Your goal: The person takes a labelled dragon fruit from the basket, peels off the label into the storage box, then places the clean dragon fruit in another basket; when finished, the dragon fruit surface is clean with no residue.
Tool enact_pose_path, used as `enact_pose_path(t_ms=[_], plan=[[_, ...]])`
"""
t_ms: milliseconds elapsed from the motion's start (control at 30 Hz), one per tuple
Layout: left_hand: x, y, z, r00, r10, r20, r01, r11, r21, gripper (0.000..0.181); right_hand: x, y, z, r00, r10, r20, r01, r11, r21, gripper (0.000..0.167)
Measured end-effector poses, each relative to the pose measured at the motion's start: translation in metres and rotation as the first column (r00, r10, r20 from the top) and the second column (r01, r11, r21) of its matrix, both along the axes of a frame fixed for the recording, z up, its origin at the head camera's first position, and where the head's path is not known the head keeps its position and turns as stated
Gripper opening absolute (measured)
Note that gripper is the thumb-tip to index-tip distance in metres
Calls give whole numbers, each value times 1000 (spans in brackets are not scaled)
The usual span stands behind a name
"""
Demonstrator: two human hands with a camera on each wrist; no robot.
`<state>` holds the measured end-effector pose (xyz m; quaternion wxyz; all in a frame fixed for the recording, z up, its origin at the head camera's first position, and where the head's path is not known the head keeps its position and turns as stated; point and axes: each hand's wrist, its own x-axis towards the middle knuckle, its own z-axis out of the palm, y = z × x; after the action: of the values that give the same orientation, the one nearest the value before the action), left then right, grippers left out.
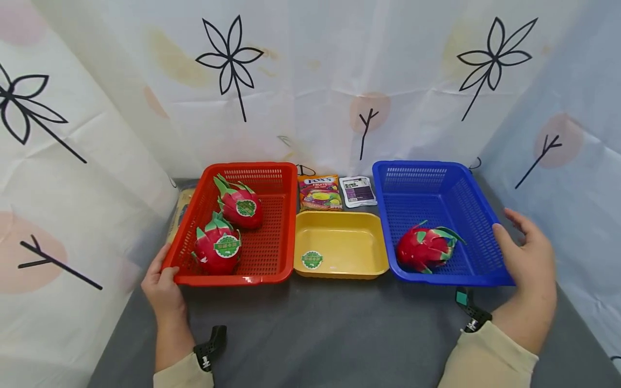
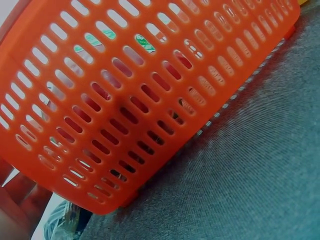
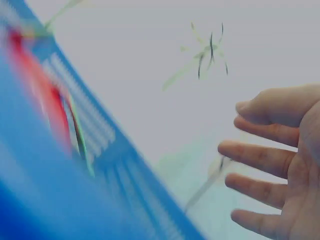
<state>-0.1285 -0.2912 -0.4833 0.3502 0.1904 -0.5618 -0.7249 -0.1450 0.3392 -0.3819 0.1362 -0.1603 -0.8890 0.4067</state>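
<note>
On the left stands a red plastic basket (image 1: 271, 226) with two dragon fruits inside, an upper dragon fruit (image 1: 237, 207) and a lower dragon fruit (image 1: 215, 261), both bearing green labels. My left hand (image 1: 165, 293) holds this basket at its near left corner; part of the fingers is hidden by the basket in the left wrist view. A blue plastic basket (image 1: 427, 188) on the right contains one dragon fruit (image 1: 421, 249). Beside its right wall is my right hand (image 3: 280, 160), fingers spread, touching nothing.
Between the baskets sits a yellow tray (image 1: 339, 237) with a green round label (image 1: 312, 260) inside. Behind it lie an orange candy bag (image 1: 320, 193) and a white-and-purple packet (image 1: 358, 191). A tan package (image 1: 180, 213) is partly hidden left of the red basket. Patterned curtains surround the grey table (image 1: 330, 334).
</note>
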Motion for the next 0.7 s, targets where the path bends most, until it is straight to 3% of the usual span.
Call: enact_pose_path(t_ms=[133, 200, 267, 333, 467, 600, 700], plan=[[-2, 1, -1, 1000, 3, -7, -4, 999, -38, 50, -4, -35, 14, 994, 16, -105, -21, 999, -46, 51], [-1, 2, 0, 1000, 2, 2, -2, 998, -56, 50, -6, -54, 19, 985, 64, -162, -74, 995, -61, 47], [0, 3, 0, 1000, 0, 18, 1, 997, -75, 50, -8, -71, 21, 962, 144, -231, -161, 986, -52, 44], [0, 3, 0, 1000, -3, 30, 5, 996, -86, 50, -10, -89, 23, 926, 238, -293, -258, 966, -30, 43], [2, 3, -1, 999, 3, 33, 0, 996, -90, 50, -12, -122, 24, 835, 405, -373, -427, 904, 26, 41], [1, 4, -2, 1000, 11, 19, -10, 996, -85, 51, -14, -151, 23, 751, 527, -398, -553, 831, 56, 40], [1, 3, -2, 1000, 9, 12, -8, 996, -93, 51, -17, -172, 21, 708, 589, -390, -622, 781, 53, 38]])
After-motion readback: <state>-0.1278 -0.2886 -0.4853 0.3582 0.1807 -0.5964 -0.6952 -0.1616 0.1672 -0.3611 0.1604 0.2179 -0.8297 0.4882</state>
